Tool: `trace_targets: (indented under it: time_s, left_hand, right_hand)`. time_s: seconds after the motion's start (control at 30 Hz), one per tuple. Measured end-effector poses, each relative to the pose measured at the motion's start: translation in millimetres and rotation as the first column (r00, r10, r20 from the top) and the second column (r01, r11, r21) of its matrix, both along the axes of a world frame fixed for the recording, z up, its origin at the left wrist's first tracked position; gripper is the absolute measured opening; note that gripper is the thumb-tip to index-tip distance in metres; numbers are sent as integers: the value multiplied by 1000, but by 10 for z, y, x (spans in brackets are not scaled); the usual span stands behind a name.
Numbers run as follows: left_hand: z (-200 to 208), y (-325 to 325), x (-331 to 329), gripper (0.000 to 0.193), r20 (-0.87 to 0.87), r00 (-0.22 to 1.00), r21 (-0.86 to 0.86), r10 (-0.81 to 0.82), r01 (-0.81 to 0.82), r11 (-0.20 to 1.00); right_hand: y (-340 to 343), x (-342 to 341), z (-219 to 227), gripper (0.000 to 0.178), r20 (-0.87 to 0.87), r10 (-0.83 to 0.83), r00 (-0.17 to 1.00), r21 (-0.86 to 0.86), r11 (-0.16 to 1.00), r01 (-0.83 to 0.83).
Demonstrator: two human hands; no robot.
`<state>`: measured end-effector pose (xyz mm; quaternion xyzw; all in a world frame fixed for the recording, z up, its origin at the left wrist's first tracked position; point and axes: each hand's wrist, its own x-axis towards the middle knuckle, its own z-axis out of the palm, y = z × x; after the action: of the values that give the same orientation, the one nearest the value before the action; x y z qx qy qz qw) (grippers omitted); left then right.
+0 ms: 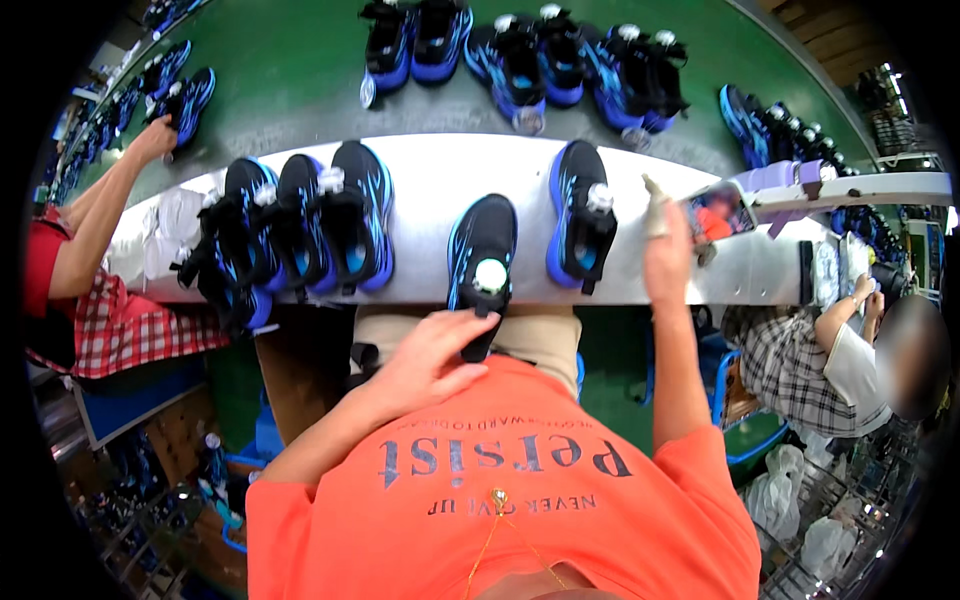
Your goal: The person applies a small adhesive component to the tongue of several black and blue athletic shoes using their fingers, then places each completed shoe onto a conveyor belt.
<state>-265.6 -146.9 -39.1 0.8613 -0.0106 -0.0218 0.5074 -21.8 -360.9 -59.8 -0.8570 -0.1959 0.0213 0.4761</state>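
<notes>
A black and blue sneaker [484,235] with a white round dial lies toe-away at the near edge of the metal bench. My left hand [430,355] holds it at the heel, fingers on one side and thumb lower down. My right hand [668,255] is raised over the bench to the right, its fingers closed around a small beige, pointed thing [656,207] whose kind I cannot make out. Between my hands stands another matching sneaker [580,215], touched by neither.
Several sneakers [357,215] stand on the bench's left; more pairs [520,60] sit on the green surface [270,60] beyond. A pale arm-like bar [860,190] reaches in from the right. One person's arm [110,185] is at left, another person [845,350] at right.
</notes>
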Motion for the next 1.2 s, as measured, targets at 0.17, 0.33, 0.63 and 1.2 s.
trace_targets:
  time_s: [0.17, 0.33, 0.63, 1.2]
  left_hand:
    - [-61, -283, 500, 77, 76, 996, 400, -37, 4, 917]
    - [-286, -267, 792, 44, 74, 990, 510, 120, -141, 849]
    - [1086, 1476, 786, 30, -285, 844, -400, 454, -535, 744]
    - [-81, 3378, 2155, 29, 182, 889, 793, 420, -385, 472]
  right_hand:
    - [320, -731, -332, 51, -396, 204, 895, 165, 975, -149]
    - [819, 246, 325, 41, 92, 297, 950, -9, 955, -298]
    - [1732, 1560, -593, 48, 401, 578, 711, -680, 708, -193]
    - [2861, 1523, 69, 57, -14, 619, 785, -551, 651, -523]
